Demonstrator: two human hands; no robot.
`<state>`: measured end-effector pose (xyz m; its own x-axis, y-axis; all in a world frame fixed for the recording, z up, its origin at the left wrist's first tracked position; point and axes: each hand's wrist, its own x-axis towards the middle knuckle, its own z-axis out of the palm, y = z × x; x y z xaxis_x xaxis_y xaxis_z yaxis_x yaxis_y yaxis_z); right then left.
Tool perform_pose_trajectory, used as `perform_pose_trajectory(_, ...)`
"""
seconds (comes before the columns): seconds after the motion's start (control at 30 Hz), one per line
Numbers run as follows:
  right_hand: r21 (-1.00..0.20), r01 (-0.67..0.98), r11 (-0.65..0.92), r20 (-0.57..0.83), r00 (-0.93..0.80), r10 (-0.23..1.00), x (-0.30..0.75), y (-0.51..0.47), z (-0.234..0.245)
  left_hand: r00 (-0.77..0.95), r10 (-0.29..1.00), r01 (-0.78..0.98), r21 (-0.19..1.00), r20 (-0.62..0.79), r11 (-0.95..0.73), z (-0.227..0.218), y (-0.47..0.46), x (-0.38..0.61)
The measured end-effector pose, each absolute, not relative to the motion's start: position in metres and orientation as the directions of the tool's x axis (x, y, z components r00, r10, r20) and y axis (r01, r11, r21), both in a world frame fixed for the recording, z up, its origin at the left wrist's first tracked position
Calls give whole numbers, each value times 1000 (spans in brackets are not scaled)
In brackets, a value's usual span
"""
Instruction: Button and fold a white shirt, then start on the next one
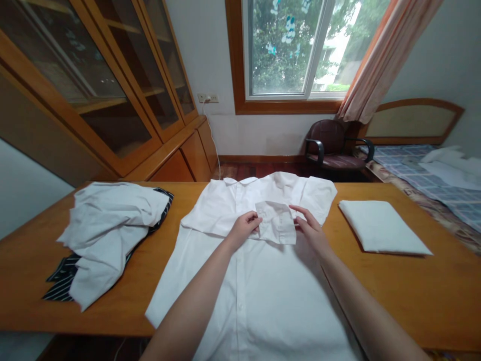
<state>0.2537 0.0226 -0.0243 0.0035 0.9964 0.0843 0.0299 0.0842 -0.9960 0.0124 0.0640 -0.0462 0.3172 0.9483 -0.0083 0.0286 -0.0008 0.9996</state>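
Two hands on one cuff in the head view, so here's my take. Your white shirt [278, 296] lies front side up on the bench [158, 250], collar [247, 181] at the far end, and the cuff [276, 223] sits up over the chest, right between your hands. Your left hand [248, 224] is pinching its left edge, thumb against fingers. Your right hand [306, 225] is looser: index finger stretched out along the top corner, the others at the right edge. Can't tell if they're actually gripping.

Handling-wise, I'd bet it's super light and floppy, nothing fragile, maybe a touch stiffer at the cuff and collar. It looks like thin cloth that'll crease easily and could slide around on that smooth wood. I'd hold doubled edges or seams, not the loose middle, and go easy near the buttons [240, 306].

Folded white cloth [383, 228] is off to your right, white heap [112, 215] to your left.
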Motion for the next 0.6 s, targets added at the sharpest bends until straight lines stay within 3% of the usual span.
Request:
perform_pose_trajectory(0.13, -838, 382, 390, 329, -216, 919, 262, 10, -27, 284, 958, -47, 997, -45, 61, -45, 65, 10)
perform_pose_trajectory(0.23, -671, 548, 499, 364, -343, 866, 263, 3, -27, 290, 956, -69, 995, -52, 75, -46, 65, 9)
perform_pose_trajectory(0.33, -593, 586, 552, 370, -412, 833, 259, 3, -18, 309, 950, -75, 994, -47, 73, -46, 65, 9)
perform_pose_trajectory(0.47, -682, 507, 527, 354, -402, 844, 245, 18, 1, 329, 944, -111, 993, -9, 48, -46, 66, 8)
perform_pose_trajectory(0.6, -813, 477, 336, 186, -333, 924, 227, 38, 8, 341, 938, -124, 992, 71, -30, -46, 66, 5)
